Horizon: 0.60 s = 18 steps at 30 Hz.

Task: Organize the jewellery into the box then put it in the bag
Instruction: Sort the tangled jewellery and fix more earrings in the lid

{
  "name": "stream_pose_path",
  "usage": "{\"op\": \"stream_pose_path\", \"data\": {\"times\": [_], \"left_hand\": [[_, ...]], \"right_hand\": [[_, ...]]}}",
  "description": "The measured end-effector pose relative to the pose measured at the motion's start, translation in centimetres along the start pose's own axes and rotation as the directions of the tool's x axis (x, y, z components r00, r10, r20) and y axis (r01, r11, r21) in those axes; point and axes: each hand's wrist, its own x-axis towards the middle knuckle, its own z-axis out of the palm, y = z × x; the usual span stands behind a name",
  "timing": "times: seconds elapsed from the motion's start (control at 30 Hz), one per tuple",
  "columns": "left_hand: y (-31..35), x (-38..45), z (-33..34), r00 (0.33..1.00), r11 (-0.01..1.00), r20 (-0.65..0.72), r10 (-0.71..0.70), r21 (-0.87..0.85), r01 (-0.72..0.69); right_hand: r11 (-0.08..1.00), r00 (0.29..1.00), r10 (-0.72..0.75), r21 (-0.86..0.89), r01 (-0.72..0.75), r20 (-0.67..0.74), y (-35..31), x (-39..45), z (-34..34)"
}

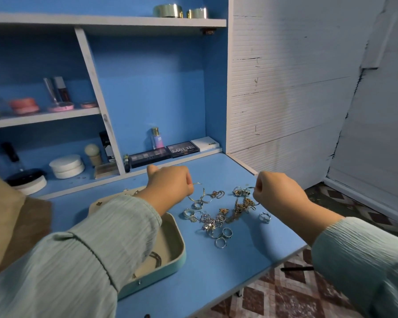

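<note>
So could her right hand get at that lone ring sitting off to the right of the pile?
Probably yes. The ring lies alone on the blue table, just below the right hand, with nothing over it. But that hand is pinching a thin chain, so it would have to let go first.

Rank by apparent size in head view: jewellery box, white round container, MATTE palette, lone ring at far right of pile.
1. jewellery box, though nearest the camera and partly covered by a sleeve
2. white round container
3. MATTE palette
4. lone ring
</note>
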Motion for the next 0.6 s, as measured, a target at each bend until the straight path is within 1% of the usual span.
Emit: {"op": "stream_pose_path", "data": {"times": [0.17, 0.4, 0.47, 0.6], "left_hand": [[-0.3, -1.1, -0.4, 0.997, 0.988, -0.022, -0.072, -0.141, 0.068], [-0.5, -2.2, -0.7, 0.984, 0.949, 0.120, -0.130, -0.274, 0.158], [-0.6, -2.6, -0.9, 0.980, 0.916, 0.162, -0.118, -0.364, 0.171], [-0.9, -3.7, -1.3, 0.973, 0.798, 0.206, -0.104, -0.567, 0.205]], "right_hand": [[0.991, 0.996, -0.092, 0.097, 0.093, -0.016, -2.6, -0.8, -0.2], [0.947, 0.988, -0.154, 0.283, 0.154, -0.022, -5.8, -1.2, 0.2], [0.932, 0.986, -0.163, 0.322, 0.166, -0.036, -6.6, -1.4, 0.4], [0.915, 0.982, -0.183, 0.358, 0.187, -0.044, -7.9, -1.9, 0.6]]}}
